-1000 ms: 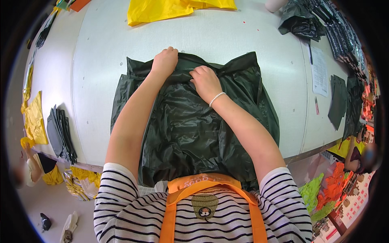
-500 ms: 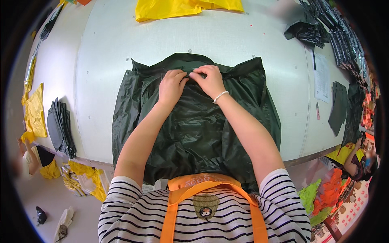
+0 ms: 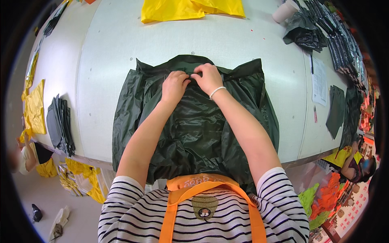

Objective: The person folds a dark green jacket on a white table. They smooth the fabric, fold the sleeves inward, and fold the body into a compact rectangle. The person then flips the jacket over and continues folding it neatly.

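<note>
A shiny dark green waterproof jacket lies spread on the white table in front of me, its collar on the far side and its lower part at the near edge. Both hands meet at the middle of the collar. My left hand has thumb and fingers pinched on the collar fabric. Just beside it, my right hand, with a beaded bracelet on the wrist, pinches the same fabric with bent fingers. The fingertips nearly touch, and any small fastening between them is hidden.
Yellow fabric lies across the table's far edge. Dark folded pieces sit at the left, next to yellow ones. To the right are a paper sheet, a white roll and stacked dark garments. Other people work at both sides.
My right hand's fingers have bent a little more at the collar, and its wrist has shifted slightly left. Otherwise both hands stay at the same spot; the whole view has shifted slightly.
</note>
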The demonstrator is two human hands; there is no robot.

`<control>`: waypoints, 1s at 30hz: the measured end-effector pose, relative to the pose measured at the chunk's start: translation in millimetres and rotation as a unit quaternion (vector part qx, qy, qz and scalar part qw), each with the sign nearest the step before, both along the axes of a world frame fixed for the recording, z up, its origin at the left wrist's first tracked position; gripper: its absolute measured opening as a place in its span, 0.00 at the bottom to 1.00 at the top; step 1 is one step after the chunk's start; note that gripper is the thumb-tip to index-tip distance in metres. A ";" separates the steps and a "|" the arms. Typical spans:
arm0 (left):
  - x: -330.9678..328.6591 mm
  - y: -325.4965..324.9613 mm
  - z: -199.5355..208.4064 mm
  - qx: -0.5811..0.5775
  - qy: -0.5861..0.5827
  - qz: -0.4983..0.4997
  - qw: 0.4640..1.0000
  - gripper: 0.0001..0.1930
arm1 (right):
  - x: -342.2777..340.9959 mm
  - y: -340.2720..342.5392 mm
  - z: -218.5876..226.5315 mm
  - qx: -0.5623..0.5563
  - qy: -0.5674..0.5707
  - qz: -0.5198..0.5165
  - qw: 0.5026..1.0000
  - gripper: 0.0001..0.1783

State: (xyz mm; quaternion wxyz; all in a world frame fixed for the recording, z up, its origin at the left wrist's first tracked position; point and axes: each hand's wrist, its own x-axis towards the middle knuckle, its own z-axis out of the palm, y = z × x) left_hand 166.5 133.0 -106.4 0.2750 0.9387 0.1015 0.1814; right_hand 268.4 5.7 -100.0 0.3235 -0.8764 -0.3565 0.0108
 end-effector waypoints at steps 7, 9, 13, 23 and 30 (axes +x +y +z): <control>2.8 -1.9 12.4 0.021 0.062 0.030 0.997 0.12 | 24.0 -1.5 29.5 0.176 0.490 -0.057 0.852 0.09; 19.5 -17.2 35.1 0.025 0.152 0.063 0.986 0.13 | 34.0 -7.3 16.2 0.115 0.471 -0.002 0.875 0.10; 23.6 -7.4 8.0 0.100 0.184 0.058 0.976 0.07 | 26.1 -2.0 26.9 0.198 0.484 0.146 0.839 0.11; 29.7 -25.6 19.2 0.116 0.172 0.109 0.972 0.10 | 193.9 -517.3 -51.5 -0.185 -0.094 -0.516 0.831 0.21; 29.7 -15.7 22.6 0.128 0.261 0.175 0.941 0.09 | 155.6 -559.3 -63.1 -0.382 -0.082 -0.426 0.816 0.10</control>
